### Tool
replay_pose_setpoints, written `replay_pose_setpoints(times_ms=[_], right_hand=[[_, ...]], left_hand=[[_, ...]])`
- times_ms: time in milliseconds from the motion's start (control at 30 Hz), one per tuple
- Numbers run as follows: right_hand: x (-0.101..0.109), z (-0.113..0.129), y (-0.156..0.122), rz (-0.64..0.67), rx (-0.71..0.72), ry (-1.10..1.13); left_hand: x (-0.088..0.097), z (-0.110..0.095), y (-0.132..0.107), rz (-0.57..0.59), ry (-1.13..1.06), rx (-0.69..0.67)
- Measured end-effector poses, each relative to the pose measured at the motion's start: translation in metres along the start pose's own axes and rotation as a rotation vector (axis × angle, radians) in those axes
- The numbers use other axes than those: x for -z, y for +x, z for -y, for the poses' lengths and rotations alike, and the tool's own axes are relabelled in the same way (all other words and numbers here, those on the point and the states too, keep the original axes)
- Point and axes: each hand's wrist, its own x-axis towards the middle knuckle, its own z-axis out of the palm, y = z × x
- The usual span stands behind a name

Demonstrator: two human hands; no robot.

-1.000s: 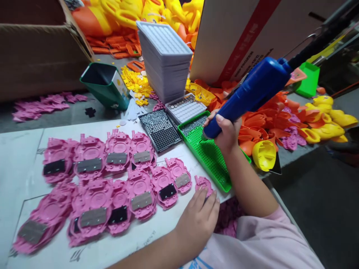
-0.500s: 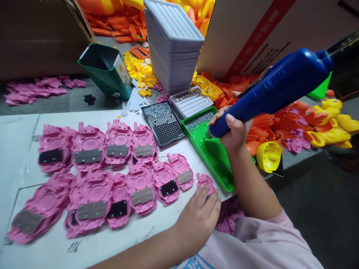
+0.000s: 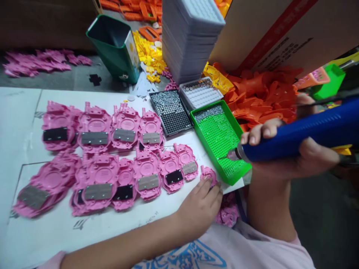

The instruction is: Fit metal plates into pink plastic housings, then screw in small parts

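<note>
My right hand [image 3: 305, 158] is wrapped round a blue electric screwdriver [image 3: 283, 140], held nearly level. Its tip points left, over the near end of a green perforated tray [image 3: 211, 145]; whether it touches the tray I cannot tell. Small silver screws [image 3: 209, 113] are heaped at the tray's far end. My left hand [image 3: 200, 203] presses its fingers over a small pink plastic shell [image 3: 208, 172] at the table edge, hiding most of it. To its left lie rows of pink shells [image 3: 147, 172], several with grey or black plates screwed on.
Beyond the green tray are a black perforated tray [image 3: 171, 112] of screws and a white tray [image 3: 200, 93] with small round metal pieces. A tall stack of white trays [image 3: 187, 45], a dark green bin [image 3: 114, 52], orange parts [image 3: 260, 97] and a cardboard box [image 3: 269, 33] stand behind.
The screwdriver has swung from steeply slanted to nearly level, and its tip has moved toward the green tray's near end. My left hand stays on the pink shell. The view has shifted.
</note>
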Motion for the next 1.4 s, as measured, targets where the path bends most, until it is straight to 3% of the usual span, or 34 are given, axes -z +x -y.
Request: replay_pose_setpoints(times_ms=[100, 300, 667, 1000, 1267, 1400], right_hand=[[0.000, 0.006, -0.022, 0.059, -0.048, 0.016], [0.000, -0.019, -0.044, 0.024, -0.036, 0.059], [0.002, -0.031, -0.050, -0.057, -0.029, 0.038], [0.003, -0.035, -0.049, -0.062, 0.023, 0.055], [-0.004, -0.035, -0.063, -0.034, 0.078, 0.010], [-0.002, -0.035, -0.070, -0.012, 0.016, -0.085]], left_hand=[[0.001, 0.000, 0.002, -0.021, -0.017, 0.010], [0.001, 0.001, 0.005, -0.045, -0.041, 0.016], [0.000, 0.000, 0.005, -0.082, -0.029, 0.025], [0.001, -0.001, 0.005, -0.090, -0.021, 0.022], [-0.001, -0.001, 0.003, -0.069, -0.006, -0.002], [-0.004, -0.002, 0.001, -0.035, -0.010, 0.003]])
